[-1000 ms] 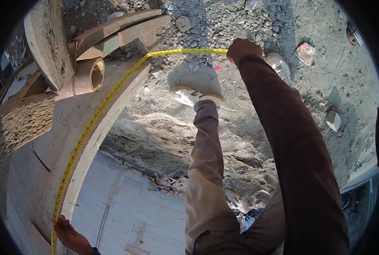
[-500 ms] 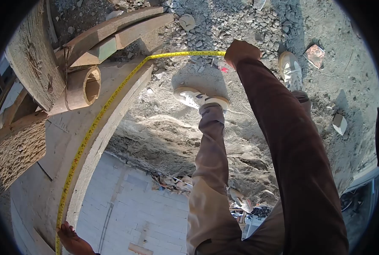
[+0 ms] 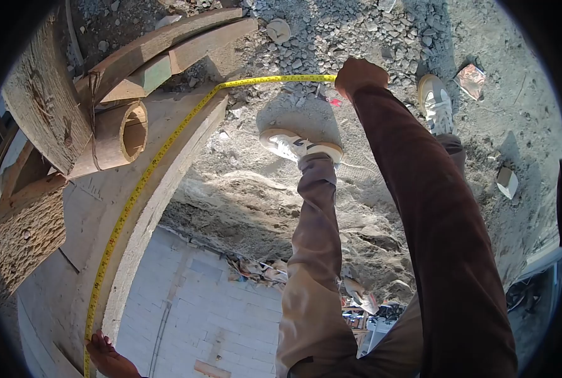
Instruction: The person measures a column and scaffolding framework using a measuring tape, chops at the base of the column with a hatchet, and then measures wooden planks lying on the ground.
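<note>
A yellow tape measure (image 3: 149, 170) runs along the top of a curved concrete slab edge (image 3: 196, 129), bends at the slab's corner and stretches straight over the gravel. At its far end my right hand (image 3: 361, 77) is closed in a fist around the tape; whatever lies inside the fist is hidden. My left hand (image 3: 112, 360), low at the left, has curled fingers on the tape against the slab near its edge. The tape carries on past that hand to the bottom of the view.
Curved wooden boards (image 3: 167, 57), a hollow round tube (image 3: 120, 135) and a thick timber (image 3: 45, 94) lie on the slab at left. Below its edge is a paved floor (image 3: 193, 302). My shoes (image 3: 300, 146) stand on rough dirt beside gravel. A pale block (image 3: 506, 183) lies right.
The view has shifted very slightly. Both hands keep their places on the tape.
</note>
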Demonstrator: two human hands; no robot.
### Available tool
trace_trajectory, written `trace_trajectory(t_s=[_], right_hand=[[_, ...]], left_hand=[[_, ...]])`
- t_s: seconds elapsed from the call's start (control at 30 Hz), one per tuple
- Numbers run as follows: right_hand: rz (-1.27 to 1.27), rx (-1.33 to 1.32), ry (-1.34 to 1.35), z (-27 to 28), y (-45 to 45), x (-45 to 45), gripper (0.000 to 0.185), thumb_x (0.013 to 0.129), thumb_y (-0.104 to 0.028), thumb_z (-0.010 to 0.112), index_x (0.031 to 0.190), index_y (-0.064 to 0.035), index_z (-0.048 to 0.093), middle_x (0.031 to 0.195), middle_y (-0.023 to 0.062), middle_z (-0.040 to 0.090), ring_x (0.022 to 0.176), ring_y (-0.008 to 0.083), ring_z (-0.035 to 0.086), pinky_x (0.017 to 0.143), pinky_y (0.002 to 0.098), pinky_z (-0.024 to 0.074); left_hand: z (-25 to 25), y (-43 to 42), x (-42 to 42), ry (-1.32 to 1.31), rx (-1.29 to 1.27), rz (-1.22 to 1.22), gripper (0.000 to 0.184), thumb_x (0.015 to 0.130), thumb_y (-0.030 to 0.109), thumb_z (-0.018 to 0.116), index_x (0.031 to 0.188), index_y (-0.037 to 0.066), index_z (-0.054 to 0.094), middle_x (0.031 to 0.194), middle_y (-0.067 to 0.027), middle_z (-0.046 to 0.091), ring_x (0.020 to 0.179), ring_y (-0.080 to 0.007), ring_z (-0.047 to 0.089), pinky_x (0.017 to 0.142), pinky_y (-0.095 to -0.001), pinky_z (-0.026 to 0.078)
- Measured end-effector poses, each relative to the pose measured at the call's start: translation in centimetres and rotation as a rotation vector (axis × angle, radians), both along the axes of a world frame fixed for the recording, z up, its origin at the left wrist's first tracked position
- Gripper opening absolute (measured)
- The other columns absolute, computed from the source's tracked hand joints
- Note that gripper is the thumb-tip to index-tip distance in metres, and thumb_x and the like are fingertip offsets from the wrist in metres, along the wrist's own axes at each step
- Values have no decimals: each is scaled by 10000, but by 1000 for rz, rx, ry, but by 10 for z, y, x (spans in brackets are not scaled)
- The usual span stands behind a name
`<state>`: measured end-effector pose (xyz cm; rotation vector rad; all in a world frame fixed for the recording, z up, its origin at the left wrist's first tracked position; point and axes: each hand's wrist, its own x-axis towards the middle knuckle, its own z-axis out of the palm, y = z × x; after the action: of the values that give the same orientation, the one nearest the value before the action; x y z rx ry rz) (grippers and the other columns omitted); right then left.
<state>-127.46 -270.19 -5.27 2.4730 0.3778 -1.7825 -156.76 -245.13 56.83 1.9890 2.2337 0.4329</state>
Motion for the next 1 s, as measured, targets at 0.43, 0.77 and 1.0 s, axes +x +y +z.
trace_trajectory(t_s=[0.43, 0.77, 1.0], right_hand=[[28, -11, 2, -2, 0, -1, 296, 834, -243, 589, 1081, -119, 695, 1105, 92, 684, 1027, 270, 660, 811, 425, 514], [47, -20, 18, -5, -2, -2, 294, 863, -287, 573, 1091, -152, 701, 1097, 42, 693, 1010, 243, 664, 778, 417, 499], [50, -26, -1, -11, -3, -4, 283, 849, -286, 589, 1067, -151, 709, 1081, 37, 698, 994, 239, 669, 768, 420, 500]], left_hand=[[-3, -5, 4, 42, -9, -4, 446, 977, 344, 496, 1192, -47, 517, 1104, -114, 619, 952, -166, 524, 877, -288, 393], [-12, -11, 14, 96, 52, 20, 483, 973, 358, 499, 1218, -58, 508, 1130, -120, 619, 986, -168, 538, 892, -286, 395], [-3, -3, 6, 91, 15, 16, 481, 972, 367, 504, 1207, -53, 519, 1109, -115, 624, 969, -170, 540, 885, -287, 399]])
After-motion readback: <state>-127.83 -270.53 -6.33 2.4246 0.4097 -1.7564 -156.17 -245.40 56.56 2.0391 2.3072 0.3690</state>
